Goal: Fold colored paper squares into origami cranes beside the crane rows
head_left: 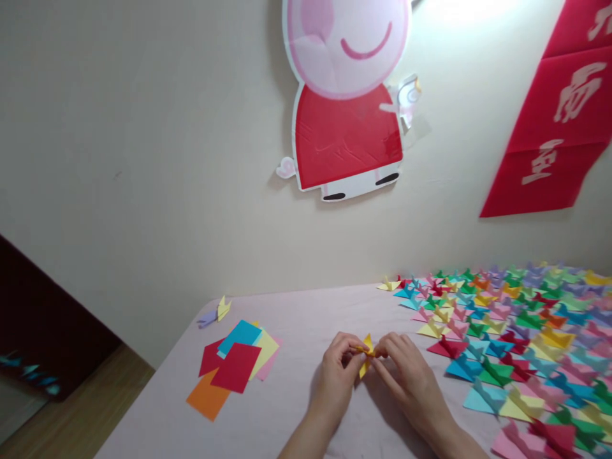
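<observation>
Paper: yellow folded piece (pixel 366 352), light, thin, creasable; hold at its edges
Hands: left hand (pixel 337 376) at 9 o'clock, right hand (pixel 406 375) at 3 o'clock, fingertips of both pinching it

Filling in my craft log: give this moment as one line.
left hand: pinching yellow paper | right hand: pinching same | left: flat paper squares | right: folded pieces on table

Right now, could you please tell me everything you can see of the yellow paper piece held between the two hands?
The yellow paper piece is small, thin, coloured paper, partly folded, with a point sticking up and another angling down. It is held just above the pale pink table, near its middle. The left hand pinches it from the left and the right hand from the right, fingertips covering its centre. Its exact shape is hidden by the fingers.
</observation>
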Demonstrator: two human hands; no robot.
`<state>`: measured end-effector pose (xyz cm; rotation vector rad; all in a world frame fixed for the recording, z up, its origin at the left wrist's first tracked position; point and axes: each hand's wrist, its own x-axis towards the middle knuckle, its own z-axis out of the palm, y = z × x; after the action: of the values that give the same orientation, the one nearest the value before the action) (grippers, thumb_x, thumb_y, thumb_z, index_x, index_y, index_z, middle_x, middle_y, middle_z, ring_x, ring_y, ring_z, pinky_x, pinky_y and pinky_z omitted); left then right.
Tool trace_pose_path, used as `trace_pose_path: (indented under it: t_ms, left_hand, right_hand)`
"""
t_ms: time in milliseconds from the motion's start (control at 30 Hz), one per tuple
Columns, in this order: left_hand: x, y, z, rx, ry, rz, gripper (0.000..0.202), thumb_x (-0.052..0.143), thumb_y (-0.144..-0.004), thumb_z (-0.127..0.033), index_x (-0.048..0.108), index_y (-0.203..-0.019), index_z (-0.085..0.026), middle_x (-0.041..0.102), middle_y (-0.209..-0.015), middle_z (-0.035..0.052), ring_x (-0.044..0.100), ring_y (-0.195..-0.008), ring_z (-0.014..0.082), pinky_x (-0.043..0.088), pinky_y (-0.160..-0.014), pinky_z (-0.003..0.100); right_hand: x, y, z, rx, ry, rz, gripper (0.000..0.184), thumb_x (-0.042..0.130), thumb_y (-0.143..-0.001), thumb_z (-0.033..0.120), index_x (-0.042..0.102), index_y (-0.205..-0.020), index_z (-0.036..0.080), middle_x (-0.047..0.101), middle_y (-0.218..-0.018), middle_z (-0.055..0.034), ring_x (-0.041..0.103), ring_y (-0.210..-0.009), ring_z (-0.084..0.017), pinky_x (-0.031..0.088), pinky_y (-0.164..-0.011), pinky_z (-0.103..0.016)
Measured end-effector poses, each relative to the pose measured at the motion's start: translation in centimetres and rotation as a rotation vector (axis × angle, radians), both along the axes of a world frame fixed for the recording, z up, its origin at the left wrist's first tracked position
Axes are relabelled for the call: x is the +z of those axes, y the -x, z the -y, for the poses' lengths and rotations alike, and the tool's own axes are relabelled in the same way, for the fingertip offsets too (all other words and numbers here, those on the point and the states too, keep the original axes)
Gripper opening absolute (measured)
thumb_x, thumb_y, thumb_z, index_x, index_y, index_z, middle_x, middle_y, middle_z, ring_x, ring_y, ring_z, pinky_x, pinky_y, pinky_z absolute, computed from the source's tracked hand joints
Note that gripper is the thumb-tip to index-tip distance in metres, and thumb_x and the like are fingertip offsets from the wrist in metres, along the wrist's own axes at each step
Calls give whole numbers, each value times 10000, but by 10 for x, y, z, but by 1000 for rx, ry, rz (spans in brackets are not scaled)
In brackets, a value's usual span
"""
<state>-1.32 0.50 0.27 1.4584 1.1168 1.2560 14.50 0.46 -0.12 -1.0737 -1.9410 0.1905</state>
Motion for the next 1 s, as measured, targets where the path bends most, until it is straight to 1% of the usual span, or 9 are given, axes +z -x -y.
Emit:
trace_pose_path:
  t_ms: [100, 167, 300, 367, 500, 567, 733, 833, 1000]
  left_hand:
    - [-3, 1, 0, -12, 6, -16, 88, 594, -814, -224, 666, -837, -179, 630, -895, 34, 585, -834, 167, 458, -753, 249]
    - [-6, 1, 0, -15, 44, -18, 103, 588, -815, -219, 651, -890, -187, 638, -892, 28, 589, -845, 166, 467, -763, 250]
    - [-10, 1, -1, 56, 171, 77, 266, 587, -838, -304, 547, -1083, -208, 642, -1004, 37, 612, -845, 158, 493, -739, 255]
    - [-9, 1, 0, 89, 179, 84, 267, 561, -865, -349, 515, -1085, -205, 644, -1012, 47, 623, -861, 161, 494, -750, 258]
    - [-1, -3, 6, 131, 134, -144, 228, 555, -879, -352, 516, -1061, -220, 644, -807, -9, 602, -737, 154, 456, -696, 250]
    - [2, -6, 9, 149, 111, -253, 236, 581, -861, -323, 515, -1067, -228, 631, -760, -32, 579, -698, 151, 432, -676, 248]
    - [4, -12, 12, 181, 128, -295, 216, 524, -855, -210, 511, -1070, -229, 573, -701, -55, 556, -675, 150, 399, -650, 238]
    - [6, -12, 13, 213, 123, -325, 254, 514, -816, -139, 514, -1048, -242, 513, -655, -73, 534, -653, 146, 377, -632, 228]
    - [10, -11, 14, 233, 123, -400, 262, 526, -773, -109, 554, -991, -252, 427, -572, -95, 469, -571, 133, 320, -574, 226]
  right_hand:
    - [-1, 0, -1, -17, 10, 35, 123, 529, -921, 208, 533, -803, 242, 587, -786, -21, 526, -755, -223, 434, -687, -348]
    - [-1, 0, -1, -26, 6, 51, 129, 533, -913, 198, 524, -793, 241, 582, -782, -20, 525, -756, -224, 428, -680, -344]
    - [-2, 0, -3, -65, -24, 45, 164, 537, -902, 195, 484, -756, 246, 554, -736, -6, 514, -715, -217, 418, -660, -333]
    - [-4, -1, -4, -92, -39, 32, 180, 535, -896, 190, 461, -743, 249, 541, -720, -1, 505, -698, -214, 410, -649, -328]
    - [-6, -4, -6, -137, -64, 33, 179, 517, -897, 186, 444, -747, 252, 531, -723, -2, 490, -696, -216, 390, -647, -328]
    - [-7, -5, -7, -145, -96, 42, 168, 511, -898, 183, 443, -761, 252, 532, -732, -6, 486, -706, -218, 386, -664, -333]
    - [-3, -2, -3, -137, -172, 139, 160, 517, -884, 152, 451, -768, 240, 534, -753, -22, 460, -732, -221, 362, -675, -325]
    - [2, 3, 2, -124, -185, 239, 177, 537, -861, 130, 462, -740, 236, 540, -741, -25, 448, -728, -221, 332, -672, -327]
    - [9, 6, 6, -119, -186, 363, 176, 567, -828, 123, 488, -712, 229, 561, -709, -27, 439, -713, -224, 292, -676, -346]
